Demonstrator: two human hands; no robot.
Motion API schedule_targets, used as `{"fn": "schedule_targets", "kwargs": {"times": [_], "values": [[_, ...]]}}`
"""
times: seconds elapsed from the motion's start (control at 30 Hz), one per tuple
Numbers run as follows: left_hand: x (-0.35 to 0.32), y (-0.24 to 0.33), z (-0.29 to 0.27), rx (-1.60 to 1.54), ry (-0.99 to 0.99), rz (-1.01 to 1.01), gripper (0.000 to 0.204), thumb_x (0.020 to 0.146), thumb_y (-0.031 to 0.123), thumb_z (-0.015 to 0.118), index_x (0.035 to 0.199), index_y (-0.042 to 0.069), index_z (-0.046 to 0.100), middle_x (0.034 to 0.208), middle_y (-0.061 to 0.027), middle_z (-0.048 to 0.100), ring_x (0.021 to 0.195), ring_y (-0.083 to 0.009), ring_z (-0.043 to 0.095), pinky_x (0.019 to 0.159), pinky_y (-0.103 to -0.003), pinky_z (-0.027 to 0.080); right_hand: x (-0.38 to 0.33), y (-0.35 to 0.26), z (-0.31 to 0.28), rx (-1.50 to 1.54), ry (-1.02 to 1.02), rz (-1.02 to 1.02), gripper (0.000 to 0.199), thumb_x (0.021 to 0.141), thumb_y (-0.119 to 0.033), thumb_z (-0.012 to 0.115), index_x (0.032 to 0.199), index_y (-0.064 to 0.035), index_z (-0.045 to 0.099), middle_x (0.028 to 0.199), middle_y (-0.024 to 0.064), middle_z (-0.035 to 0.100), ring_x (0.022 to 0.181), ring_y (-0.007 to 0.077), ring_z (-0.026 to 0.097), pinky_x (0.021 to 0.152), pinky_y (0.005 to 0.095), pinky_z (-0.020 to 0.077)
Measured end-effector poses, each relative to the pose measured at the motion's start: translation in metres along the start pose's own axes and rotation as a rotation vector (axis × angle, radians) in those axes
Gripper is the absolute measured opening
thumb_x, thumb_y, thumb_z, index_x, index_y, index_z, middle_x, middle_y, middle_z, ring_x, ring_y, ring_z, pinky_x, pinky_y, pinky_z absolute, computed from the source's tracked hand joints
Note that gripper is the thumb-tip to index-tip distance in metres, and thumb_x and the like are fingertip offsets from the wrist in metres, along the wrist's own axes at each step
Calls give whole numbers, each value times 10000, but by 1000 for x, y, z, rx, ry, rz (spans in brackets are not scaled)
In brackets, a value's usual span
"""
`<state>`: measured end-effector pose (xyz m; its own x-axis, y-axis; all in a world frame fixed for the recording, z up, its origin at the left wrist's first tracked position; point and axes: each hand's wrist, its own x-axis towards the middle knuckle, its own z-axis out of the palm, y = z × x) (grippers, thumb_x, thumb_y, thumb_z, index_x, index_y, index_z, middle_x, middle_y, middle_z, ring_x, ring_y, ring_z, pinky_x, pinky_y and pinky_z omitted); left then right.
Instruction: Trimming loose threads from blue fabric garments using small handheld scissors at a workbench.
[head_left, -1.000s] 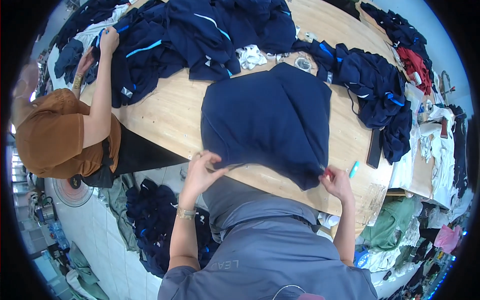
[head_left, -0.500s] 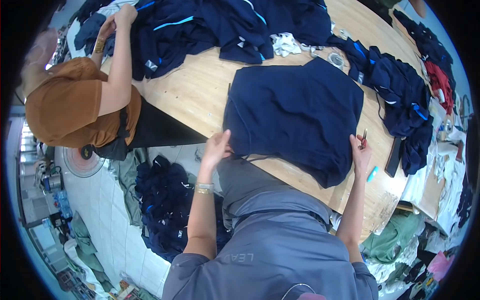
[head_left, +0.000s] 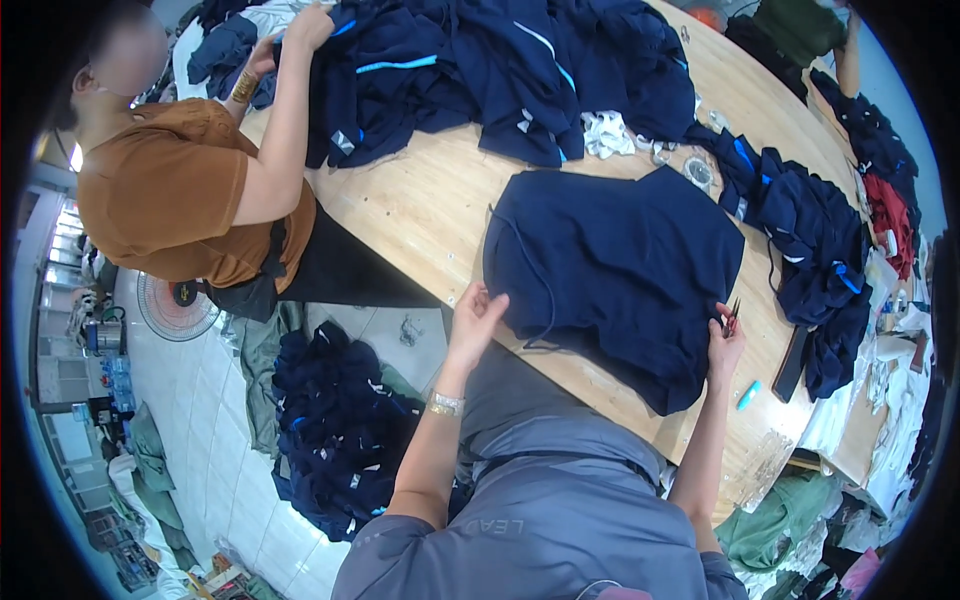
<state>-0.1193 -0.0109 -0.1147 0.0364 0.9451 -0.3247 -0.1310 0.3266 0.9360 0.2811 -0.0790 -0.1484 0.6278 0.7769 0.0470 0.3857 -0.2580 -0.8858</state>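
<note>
A navy garment (head_left: 620, 270) lies spread on the wooden table in front of me, with a thin dark cord (head_left: 546, 290) trailing along its left side. My left hand (head_left: 478, 322) is closed at the garment's near left edge, thumb and fingertips pinched on the cloth. On the opposite side, my right hand (head_left: 726, 345) is closed around small scissors (head_left: 734, 318) with reddish handles, their points upward. That hand also touches the garment's right edge; how firmly it grips the cloth is hidden.
A turquoise marker (head_left: 748, 394) and a dark flat strip (head_left: 791, 365) lie right of my hand. Navy garments (head_left: 815, 230) are heaped along the table's right and far sides. A roll of tape (head_left: 698, 172) sits beyond. A co-worker in brown (head_left: 170, 190) stands left, near a floor pile (head_left: 340, 430).
The whole view has shifted, with the table lower and farther right in it. My hands have come slightly closer together along the garment. The co-worker's head has moved further into view.
</note>
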Motion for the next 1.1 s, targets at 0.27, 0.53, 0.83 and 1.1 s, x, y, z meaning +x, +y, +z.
{"fn": "schedule_targets", "kwargs": {"times": [0.27, 0.53, 0.83, 1.1], "values": [[-33, 43, 56, -54, -629, 78, 896, 698, 22, 665, 1423, 95, 144, 1411, -157, 273, 1268, -235, 352, 1081, -357, 243, -71, -208, 70, 291, -448, -283, 233, 774, 41, 517, 959, -47, 627, 767, -5, 563, 613, 30, 480, 547, 187, 391], [-42, 82, 79, 648, -934, 194, 746, 743, 309, 726, 1299, -48, 379, 997, -248, 614, 946, -275, 624, 834, -341, 473, -92, -212, 20, 719, -526, -61, 153, 872, -31, 539, 1011, 15, 583, 630, 35, 571, 482, 99, 525, 489, 221, 447], [76, 315, 116, 215, -339, 558, 661, 678, 229, 710, 1176, -101, 427, 993, -104, 635, 1008, -200, 567, 914, -348, 409, -56, -100, -36, 651, 103, 104, 159, 905, -135, 546, 984, 3, 557, 551, 6, 479, 431, 103, 485, 417, 223, 407], [122, 429, 151, -161, -182, 900, 755, 760, 233, 709, 1331, 59, 246, 1177, -150, 462, 1032, -256, 483, 891, -417, 376, -86, -33, -22, 523, 137, 236, 153, 893, -149, 572, 978, -21, 574, 590, -3, 502, 426, 74, 468, 401, 210, 385]]}}
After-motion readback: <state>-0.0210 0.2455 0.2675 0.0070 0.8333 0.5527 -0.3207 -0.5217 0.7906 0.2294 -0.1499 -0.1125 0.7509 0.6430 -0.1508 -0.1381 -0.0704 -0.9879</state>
